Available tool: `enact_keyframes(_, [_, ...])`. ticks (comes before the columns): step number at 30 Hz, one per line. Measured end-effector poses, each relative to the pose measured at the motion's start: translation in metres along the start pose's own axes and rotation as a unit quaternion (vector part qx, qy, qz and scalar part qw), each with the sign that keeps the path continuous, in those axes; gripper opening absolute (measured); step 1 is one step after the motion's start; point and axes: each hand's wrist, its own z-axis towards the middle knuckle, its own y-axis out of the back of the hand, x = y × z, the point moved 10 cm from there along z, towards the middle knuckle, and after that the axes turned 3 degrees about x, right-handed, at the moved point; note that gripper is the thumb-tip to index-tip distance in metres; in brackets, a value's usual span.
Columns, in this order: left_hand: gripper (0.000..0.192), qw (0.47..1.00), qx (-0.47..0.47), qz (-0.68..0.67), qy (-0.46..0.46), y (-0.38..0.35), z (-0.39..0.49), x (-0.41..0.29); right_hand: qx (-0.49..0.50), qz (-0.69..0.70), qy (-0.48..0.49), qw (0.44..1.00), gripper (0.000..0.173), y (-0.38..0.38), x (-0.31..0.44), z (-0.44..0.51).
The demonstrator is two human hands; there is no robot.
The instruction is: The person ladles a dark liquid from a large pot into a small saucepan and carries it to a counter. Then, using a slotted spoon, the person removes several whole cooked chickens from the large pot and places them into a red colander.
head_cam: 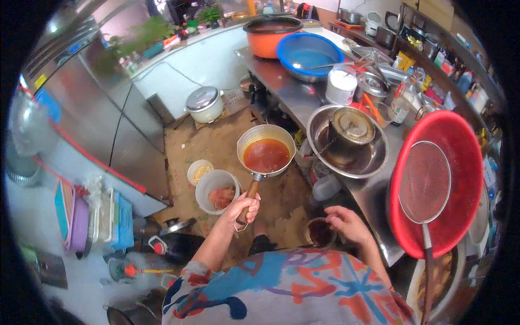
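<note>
My left hand [242, 209] grips the wooden handle of a metal saucepan [266, 152] that holds reddish-brown liquid. The pan is held out over the floor. My right hand [344, 222] is apart from it with fingers loosely bent and nothing seen in them, near a container of dark contents [321, 232] low down beside the counter. Under and left of the pan stand a pale bucket [211, 191] with a reddish lump inside and a smaller tub [199, 172] of pale strips. Right of the pan, a steel basin [347, 162] on the counter holds a dark round pot [352, 126].
A red plastic basin [463, 178] with a long-handled mesh strainer [425, 183] rests at the counter's right. Farther back stand a blue basin [310, 53], an orange pot [270, 38] and a white jar [341, 85]. A rice cooker [204, 104] sits on the floor near the wall.
</note>
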Motion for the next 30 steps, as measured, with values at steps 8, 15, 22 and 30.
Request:
enact_keyframes(8, [0.022, 0.990, 0.092, 0.049, 0.092, 0.050, 0.147, -0.087, -0.175, 0.075, 0.040, 0.981, 0.027, 0.063, 0.070, 0.091])
enact_keyframes(15, [0.016, 0.975, 0.097, 0.086, 0.179, 0.065, 0.232, -0.151, -0.323, 0.080, 0.026, 0.943, 0.025, 0.107, 0.113, 0.136])
enact_keyframes(22, [0.022, 0.945, 0.192, 0.128, 0.232, -0.006, 0.285, -0.209, -0.413, 0.119, 0.038, 0.902, 0.022, 0.151, 0.116, 0.142])
enact_keyframes(30, [0.023, 0.873, 0.298, 0.241, 0.301, -0.116, 0.370, -0.214, -0.462, 0.163, 0.095, 0.867, 0.025, 0.169, 0.116, 0.130])
